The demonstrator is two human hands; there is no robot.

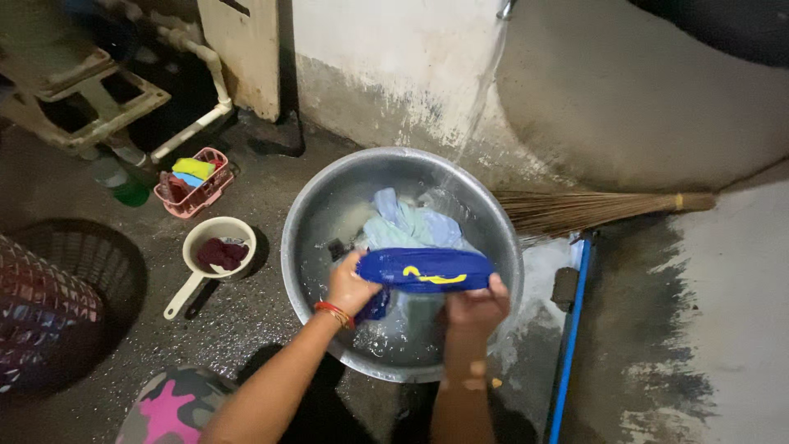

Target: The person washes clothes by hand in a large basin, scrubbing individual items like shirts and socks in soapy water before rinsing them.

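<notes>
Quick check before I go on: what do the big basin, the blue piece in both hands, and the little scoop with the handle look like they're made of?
Basin: probably metal, dull grey with a soft sheen on its wall and rim. Blue piece: wet woven or knit cloth with a yellow mark, folding limply between the left hand and right hand. Scoop: likely plastic, matte cream, moulded with its handle in one piece.

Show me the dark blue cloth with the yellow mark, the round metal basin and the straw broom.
dark blue cloth with the yellow mark (427,270), head view, on its stretched middle.
round metal basin (289,247), head view, on its left rim.
straw broom (567,210), head view, on the bristles.
</notes>
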